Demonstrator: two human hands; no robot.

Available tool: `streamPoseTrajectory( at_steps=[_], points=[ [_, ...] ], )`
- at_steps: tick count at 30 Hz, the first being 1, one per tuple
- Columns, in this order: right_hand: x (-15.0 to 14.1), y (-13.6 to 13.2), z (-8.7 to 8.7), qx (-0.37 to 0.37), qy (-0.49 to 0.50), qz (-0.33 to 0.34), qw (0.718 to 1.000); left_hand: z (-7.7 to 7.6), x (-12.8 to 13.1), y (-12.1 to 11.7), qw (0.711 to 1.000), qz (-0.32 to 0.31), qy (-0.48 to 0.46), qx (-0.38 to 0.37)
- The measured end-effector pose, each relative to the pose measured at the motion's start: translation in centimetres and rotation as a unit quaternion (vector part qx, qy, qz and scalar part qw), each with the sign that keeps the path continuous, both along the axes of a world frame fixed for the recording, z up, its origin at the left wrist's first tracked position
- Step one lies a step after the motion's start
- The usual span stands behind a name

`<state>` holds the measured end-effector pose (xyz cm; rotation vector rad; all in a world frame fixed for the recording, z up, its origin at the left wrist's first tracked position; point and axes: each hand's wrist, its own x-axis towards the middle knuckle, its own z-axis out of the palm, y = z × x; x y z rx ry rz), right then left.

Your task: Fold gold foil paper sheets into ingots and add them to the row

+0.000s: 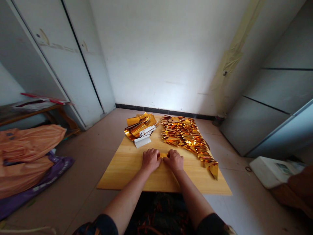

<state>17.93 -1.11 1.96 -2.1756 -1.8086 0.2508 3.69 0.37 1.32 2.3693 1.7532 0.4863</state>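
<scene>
My left hand (150, 159) and my right hand (174, 160) rest side by side on a wooden board (127, 169), fingers curled down and pressed onto a small piece of gold foil paper (163, 155) between them. Only a sliver of the paper shows. Beyond the hands on the left lies a loose stack of gold foil sheets (140, 127) with white backing. To the right a long heap of folded gold foil pieces (187, 137) runs from the board's far edge toward its right side.
The board lies low over a tiled floor. Orange and purple plastic bags (26, 153) lie at the left, a white box (271, 171) at the right. White cabinet doors and a white wall stand behind.
</scene>
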Motion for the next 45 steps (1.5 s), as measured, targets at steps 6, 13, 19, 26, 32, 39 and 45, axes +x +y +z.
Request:
streamPoseTrajectory(
  at_steps=[6, 13, 19, 26, 32, 39, 45],
  points=[
    [0.3, 0.4, 0.7, -0.04, 0.043, -0.018, 0.998, -0.1, -0.3, 0.3, 0.999, 0.013, -0.027, -0.033],
    [1.6, 0.7, 0.3, -0.04, 0.085, -0.006, 0.996, -1.1, -1.1, 0.9, 0.998, -0.016, -0.053, -0.032],
    [2.5, 1.0, -0.5, -0.016, 0.097, 0.014, 0.995, -1.8, -1.7, 1.4, 0.996, -0.038, -0.077, -0.029],
    [2.8, 1.0, -0.9, 0.007, 0.077, 0.034, 0.996, -1.5, -1.9, 0.9, 0.996, -0.05, -0.077, -0.022],
    [2.9, 0.9, -0.7, 0.001, 0.072, 0.052, 0.996, -1.0, -1.8, 0.5, 0.997, -0.044, -0.062, -0.016],
    [3.0, 0.5, -0.8, 0.013, 0.091, 0.054, 0.994, -1.4, -1.7, 0.4, 0.997, -0.044, -0.066, 0.018],
    [2.8, 0.5, -1.3, 0.046, 0.1, 0.052, 0.993, -1.8, -1.6, 0.2, 0.994, -0.046, -0.082, 0.048]
  ],
)
